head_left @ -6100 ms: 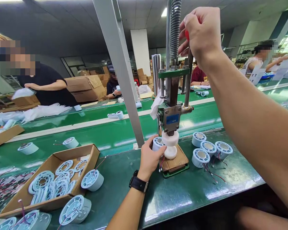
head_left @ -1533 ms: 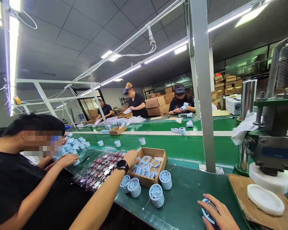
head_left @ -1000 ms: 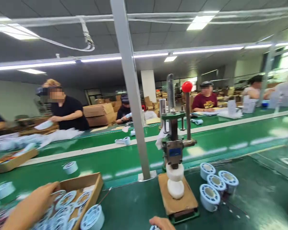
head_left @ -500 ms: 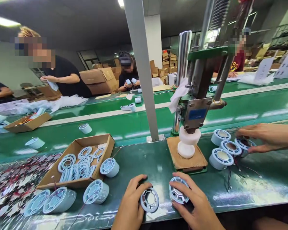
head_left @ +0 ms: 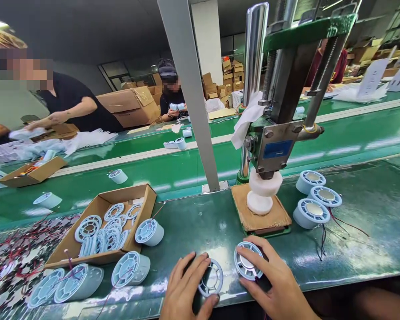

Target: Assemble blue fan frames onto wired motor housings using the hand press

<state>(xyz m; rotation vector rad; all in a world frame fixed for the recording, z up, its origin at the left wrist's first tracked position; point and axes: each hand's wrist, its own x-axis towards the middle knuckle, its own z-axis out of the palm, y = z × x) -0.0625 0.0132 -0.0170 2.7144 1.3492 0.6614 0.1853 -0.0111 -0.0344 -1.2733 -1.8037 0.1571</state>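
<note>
At the front edge of the bench, my left hand (head_left: 188, 286) is closed round a light-blue spoked plastic ring (head_left: 220, 276), fingers over its far side and thumb at its near edge. My right hand (head_left: 273, 278) grips a light-blue round plastic housing (head_left: 239, 265) with a silver disc in its face; index finger and thumb hold its rim. A small gap separates the two parts. Just behind my right hand stands a hand press (head_left: 276, 149) with a white round pad (head_left: 265, 183) above a white round seat (head_left: 259, 203). Its wooden base (head_left: 240, 209) carries the seat.
Three housings with silver discs (head_left: 311, 209) and trailing wires stand right of the press. On the left are a cardboard box (head_left: 150, 195) of rings, several blue cups (head_left: 130, 269) and a heap of wired discs (head_left: 16, 262). Co-workers (head_left: 76, 104) stand across the green line.
The other person's hand at the right has gone, and one housing there is gone too. My left fingers have shifted over the ring. My right hand keeps its housing almost in place.
</note>
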